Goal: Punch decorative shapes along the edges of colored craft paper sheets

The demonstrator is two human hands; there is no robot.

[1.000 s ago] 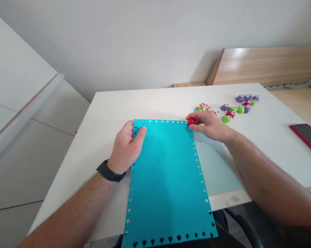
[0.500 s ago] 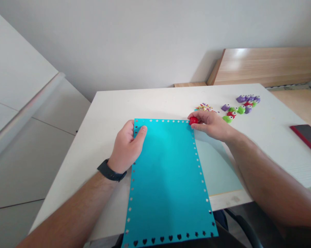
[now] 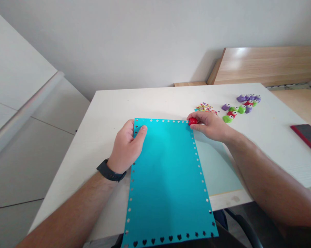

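A sheet of turquoise paper (image 3: 168, 172) with small shapes punched along its edges is held up in front of me. Hearts and other little cut-outs run along the near edge, and small star- or flower-like holes line the far edge and sides. My left hand (image 3: 128, 146) grips the upper left edge, thumb on top and fingers behind. At the far right corner, my right hand (image 3: 207, 124) is closed around a red craft punch (image 3: 193, 121), which sits over the paper's edge. Part of the punch is hidden by my fingers.
Beyond my right hand lies a pile of colourful paper bits (image 3: 205, 107). Several purple, green and red punches (image 3: 242, 109) stand at the table's back right. A dark red-edged phone or case (image 3: 306, 137) lies far right. A pale sheet (image 3: 217, 168) rests on the white table (image 3: 119, 103).
My right hand and the red craft punch have shifted very slightly left along the corner of the paper. My left hand keeps its grip in the same place.
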